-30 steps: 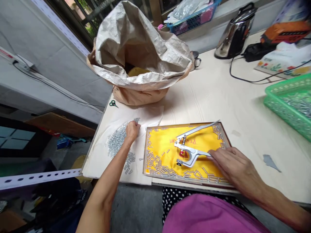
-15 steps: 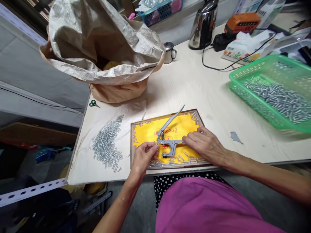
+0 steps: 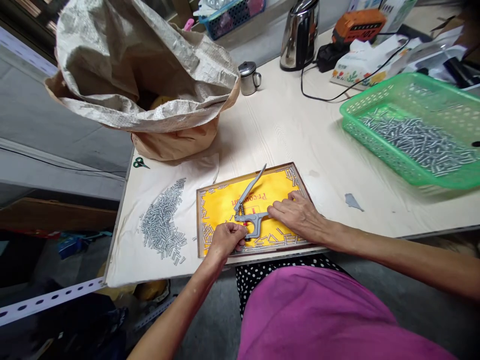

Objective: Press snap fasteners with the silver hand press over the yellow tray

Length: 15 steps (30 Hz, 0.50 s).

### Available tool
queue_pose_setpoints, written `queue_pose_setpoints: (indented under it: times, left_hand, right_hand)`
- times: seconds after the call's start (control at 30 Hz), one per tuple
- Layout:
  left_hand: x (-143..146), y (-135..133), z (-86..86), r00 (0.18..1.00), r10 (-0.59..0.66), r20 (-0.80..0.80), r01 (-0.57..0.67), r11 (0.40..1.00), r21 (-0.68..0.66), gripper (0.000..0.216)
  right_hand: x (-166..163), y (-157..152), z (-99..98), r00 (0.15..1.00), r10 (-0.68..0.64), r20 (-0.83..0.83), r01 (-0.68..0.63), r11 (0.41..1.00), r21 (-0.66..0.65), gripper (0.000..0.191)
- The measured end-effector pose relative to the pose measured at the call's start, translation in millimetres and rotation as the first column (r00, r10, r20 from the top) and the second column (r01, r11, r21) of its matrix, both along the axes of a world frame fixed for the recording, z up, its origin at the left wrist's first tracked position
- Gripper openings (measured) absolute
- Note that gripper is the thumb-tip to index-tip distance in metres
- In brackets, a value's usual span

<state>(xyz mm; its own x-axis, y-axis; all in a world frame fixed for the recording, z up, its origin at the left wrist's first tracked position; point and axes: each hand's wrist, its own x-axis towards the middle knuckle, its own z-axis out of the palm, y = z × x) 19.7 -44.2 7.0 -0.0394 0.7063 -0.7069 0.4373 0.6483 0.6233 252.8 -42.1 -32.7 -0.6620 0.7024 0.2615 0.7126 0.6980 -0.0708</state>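
Note:
My right hand [image 3: 294, 214] is closed around the fixed handle of grey hand-press pliers [image 3: 255, 222], which look like snap-fastener pliers. Their long upper lever stands raised, apart from the handle. At the lower jaw, my left hand [image 3: 227, 237] has thumb and fingertips pinched together; anything between them is too small to make out. Both hands are over a shallow tray [image 3: 198, 225] lined with yellow printed material. Small silvery metal pieces, like short springs or rods, lie along its edges.
Left of the tray, a heap of metal pieces [image 3: 163, 225] lies on white sheeting near green-handled scissors [image 3: 140, 163]. Behind stands a large open woven sack [image 3: 176, 137]. A green basket [image 3: 397, 162] of similar pieces is at right. A lidded metal cup [image 3: 248, 82] and kettle [image 3: 298, 40] stand farther back.
My left fingertips have gone from the pliers' upper jaw area down to the lower jaw. My right hand keeps its grip on the handle. The whole view has shifted slightly.

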Motion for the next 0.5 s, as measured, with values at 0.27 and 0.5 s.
queue_pose_setpoints:
  times: [0.27,0.5]
  left_hand:
    - [3,11,6.7,0.999,-0.013,-0.031,0.008,0.988,-0.156,0.013]
    - [2,11,5.2,0.999,-0.022,-0.028,0.017,0.987,-0.160,0.024]
  right_hand:
    - [-1,1,-7.6,0.999,-0.005,0.054,0.008,0.998,-0.062,0.019]
    - [10,29,4.8,1.000,-0.019,0.024,0.021,0.995,-0.096,0.062]
